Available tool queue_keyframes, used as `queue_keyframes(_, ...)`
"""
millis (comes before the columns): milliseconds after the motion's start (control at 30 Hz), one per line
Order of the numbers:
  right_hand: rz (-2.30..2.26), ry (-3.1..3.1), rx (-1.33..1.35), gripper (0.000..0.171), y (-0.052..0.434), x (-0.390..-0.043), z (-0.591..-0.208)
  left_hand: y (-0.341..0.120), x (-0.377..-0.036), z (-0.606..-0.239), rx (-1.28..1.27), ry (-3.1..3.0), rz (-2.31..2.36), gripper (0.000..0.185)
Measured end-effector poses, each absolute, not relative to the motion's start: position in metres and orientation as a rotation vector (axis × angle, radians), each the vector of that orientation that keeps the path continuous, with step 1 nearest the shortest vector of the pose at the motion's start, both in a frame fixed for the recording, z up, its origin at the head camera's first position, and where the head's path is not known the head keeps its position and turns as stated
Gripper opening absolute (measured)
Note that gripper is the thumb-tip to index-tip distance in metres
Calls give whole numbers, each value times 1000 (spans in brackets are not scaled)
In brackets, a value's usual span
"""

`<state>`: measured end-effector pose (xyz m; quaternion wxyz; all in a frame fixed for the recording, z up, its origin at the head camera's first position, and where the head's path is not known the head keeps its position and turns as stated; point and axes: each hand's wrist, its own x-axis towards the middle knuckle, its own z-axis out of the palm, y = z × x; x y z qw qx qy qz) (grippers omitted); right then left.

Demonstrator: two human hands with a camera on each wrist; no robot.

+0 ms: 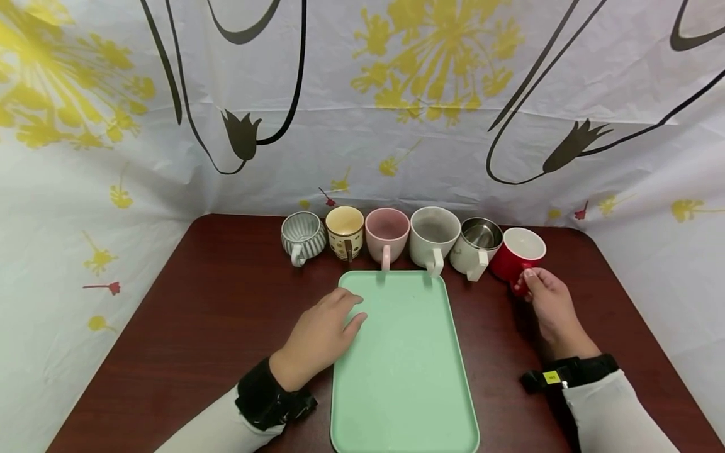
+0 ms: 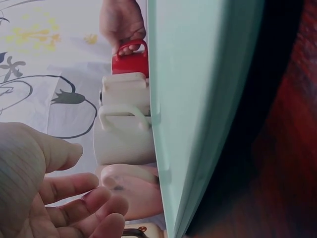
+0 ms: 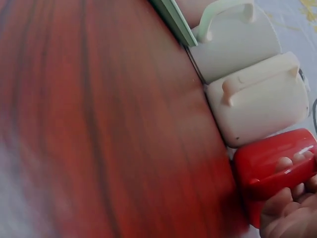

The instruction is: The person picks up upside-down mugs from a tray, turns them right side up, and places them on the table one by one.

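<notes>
My right hand grips the handle of a red mug with a white inside, at the right end of a row of mugs. In the right wrist view, fingers pass through the loop of the red mug. My left hand hovers over the left edge of a pale green tray, fingers loosely bent and holding nothing. Left of the red mug stand a white mug with a steel inside, a large white mug and a pink mug.
A yellow patterned mug and a grey ribbed cup finish the row on the left. The tray's far edge lies close to the mug handles. Behind the dark wooden table hangs a white flower-printed cloth.
</notes>
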<state>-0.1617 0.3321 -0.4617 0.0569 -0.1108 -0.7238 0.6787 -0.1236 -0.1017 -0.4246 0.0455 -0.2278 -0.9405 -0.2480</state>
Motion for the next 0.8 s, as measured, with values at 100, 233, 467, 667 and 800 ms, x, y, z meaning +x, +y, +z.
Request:
queue_keyframes(100,2057,-2208,-312,25,332,-162,-461,-102,-124,-425,-698,-2878,-756,31)
queue_keyframes(233,1972,-2305,-315,27,333,-162,-459,-102,-123,-425,-694,-2889,-758,31)
queue_keyframes(467,1065,-2813,-224,46,339,-153,-440,-101,-123,-427,-691,-2891,-757,32)
queue_keyframes(667,622,-2656,-57,31,314,-138,-412,-102,-125,-422,-679,-2871,-733,32)
queue_keyframes(800,571,-2554,80,20,283,-133,-396,-104,-131,-413,-638,-2863,-734,33)
